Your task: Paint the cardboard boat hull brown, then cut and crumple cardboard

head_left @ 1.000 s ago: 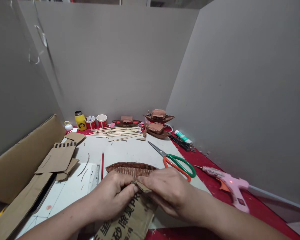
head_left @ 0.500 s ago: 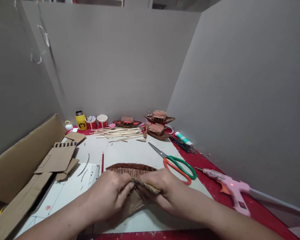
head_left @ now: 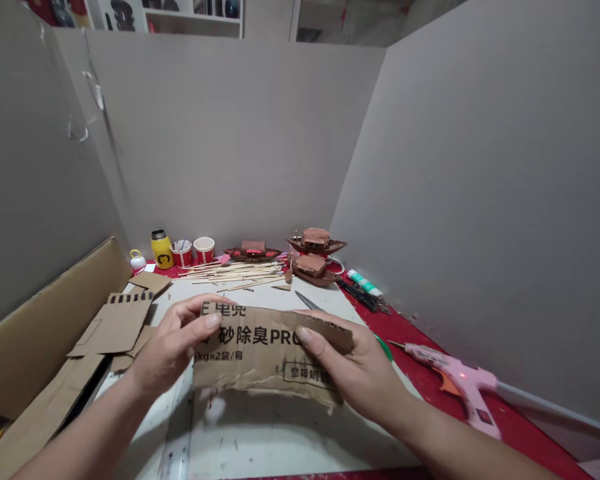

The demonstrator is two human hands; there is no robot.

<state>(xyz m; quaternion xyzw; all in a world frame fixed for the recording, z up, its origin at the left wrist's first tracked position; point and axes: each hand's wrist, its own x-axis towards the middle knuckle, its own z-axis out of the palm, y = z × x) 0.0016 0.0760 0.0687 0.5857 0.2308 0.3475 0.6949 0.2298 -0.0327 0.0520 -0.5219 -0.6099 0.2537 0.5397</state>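
Note:
Both hands hold up a torn piece of brown printed cardboard (head_left: 260,353) above the white work mat (head_left: 280,433), its printed side facing me. My left hand (head_left: 173,343) grips its left edge, thumb on the front. My right hand (head_left: 353,373) pinches its right part, thumb on the printed face. The cardboard hides the brown woven boat hull and most of the scissors (head_left: 307,301), whose blade tip shows above its top edge.
A pink glue gun (head_left: 455,383) lies at the right on the red cloth. Wooden sticks (head_left: 230,272), small model boats (head_left: 313,253), two red cups (head_left: 193,251) and a yellow bottle (head_left: 161,249) line the back. Cardboard pieces (head_left: 113,323) lie at the left. Grey partition walls surround the table.
The hands were low at the mat, folding the cardboard near the boat hull. Now they have lifted it and spread it flat in front of me, covering the hull and scissors.

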